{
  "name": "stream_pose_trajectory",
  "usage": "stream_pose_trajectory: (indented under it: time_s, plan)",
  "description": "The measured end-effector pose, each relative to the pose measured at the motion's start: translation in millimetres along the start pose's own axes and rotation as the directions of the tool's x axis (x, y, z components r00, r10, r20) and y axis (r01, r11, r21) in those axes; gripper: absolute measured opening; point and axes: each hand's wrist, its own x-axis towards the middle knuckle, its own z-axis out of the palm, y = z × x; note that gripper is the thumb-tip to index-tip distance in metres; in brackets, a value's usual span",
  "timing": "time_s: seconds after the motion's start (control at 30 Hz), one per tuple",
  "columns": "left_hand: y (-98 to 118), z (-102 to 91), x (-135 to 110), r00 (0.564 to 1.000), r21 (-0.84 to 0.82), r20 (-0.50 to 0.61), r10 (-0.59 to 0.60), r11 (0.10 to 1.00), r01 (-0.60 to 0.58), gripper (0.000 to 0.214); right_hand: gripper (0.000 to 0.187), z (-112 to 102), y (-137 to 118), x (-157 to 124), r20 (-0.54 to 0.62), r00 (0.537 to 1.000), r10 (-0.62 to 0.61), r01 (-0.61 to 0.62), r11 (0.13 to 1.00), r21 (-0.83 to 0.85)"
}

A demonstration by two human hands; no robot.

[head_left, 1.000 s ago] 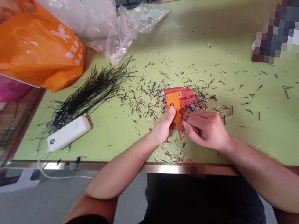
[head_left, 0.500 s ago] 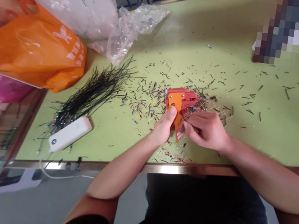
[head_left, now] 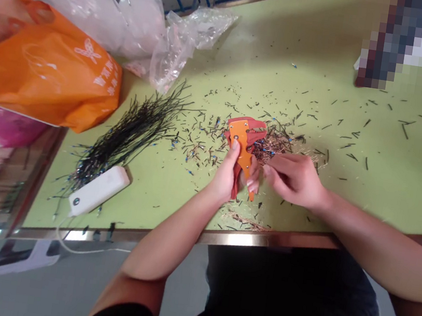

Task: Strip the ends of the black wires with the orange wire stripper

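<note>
My left hand (head_left: 228, 173) grips an orange and red wire stripper (head_left: 245, 139), its handle upright in my palm and my thumb along its orange side. My right hand (head_left: 294, 179) sits just right of the tool, its fingertips close to the handle. Anything thin between those fingers is too small to tell. Behind the jaws lies a tangle of copper-coloured wire strands (head_left: 273, 148). Short cut wire pieces (head_left: 200, 146) with blue ends are scattered over the table on both sides of my hands.
A bundle of black wires (head_left: 132, 131) and a corded white box (head_left: 98, 191) lie left on the green table (head_left: 204, 204). An orange bag (head_left: 47, 64) and clear plastic (head_left: 180, 38) stand beyond. A blurred person (head_left: 391, 47) is top right. A metal strip (head_left: 231, 239) edges the table nearest me.
The stripper has shifted left and turned more upright in my left hand. My right hand has drawn slightly right, away from the jaws.
</note>
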Motion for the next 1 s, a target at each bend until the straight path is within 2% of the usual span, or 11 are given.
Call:
stream_pose_trajectory:
  time_s: [0.13, 0.27, 0.4, 0.53, 0.63, 0.77, 0.93, 1.0]
  plan:
    - [9.9, -1.3, -1.8, 0.999, -0.018, 0.012, -0.047, 0.999, 0.047, 0.077, 0.038, -5.8, 13.5, 1.5, -0.037, 0.997, 0.074, -0.067, 0.983, 0.169]
    - [15.5, 2.1, -4.5, 0.997, -0.056, 0.020, -0.077, 0.995, 0.078, 0.076, 0.042, -8.1, 24.9, 1.9, -0.028, 0.986, 0.165, -0.142, 0.914, 0.381]
    - [15.6, 2.1, -5.7, 0.995, -0.070, 0.067, -0.077, 0.994, 0.082, 0.077, 0.041, -9.3, 27.7, 2.9, 0.081, 0.963, 0.257, -0.261, 0.814, 0.520]
    - [12.4, -0.8, -5.3, 0.986, -0.056, 0.148, -0.073, 0.995, 0.082, 0.080, 0.034, -10.1, 27.1, 4.3, 0.193, 0.913, 0.360, -0.396, 0.662, 0.636]
    - [8.4, -1.7, -5.5, 0.970, -0.011, 0.221, -0.105, 0.994, 0.110, 0.080, 0.033, -10.2, 30.8, 2.9, 0.244, 0.880, 0.407, -0.456, 0.585, 0.671]
    - [1.4, -1.8, -6.2, 0.955, 0.031, 0.269, -0.128, 0.992, 0.125, 0.083, 0.033, -9.5, 39.2, -0.3, 0.231, 0.872, 0.431, -0.456, 0.544, 0.704]
    - [-3.3, -3.5, -2.6, 0.960, -0.035, 0.252, -0.125, 0.990, 0.138, 0.084, 0.033, -9.5, 45.7, 1.5, 0.182, 0.895, 0.408, -0.371, 0.454, 0.810]
    - [-3.3, -4.5, -0.4, 0.956, -0.055, 0.265, -0.124, 0.988, 0.143, 0.083, 0.033, -9.6, 47.8, 2.0, 0.173, 0.898, 0.404, -0.360, 0.448, 0.819]
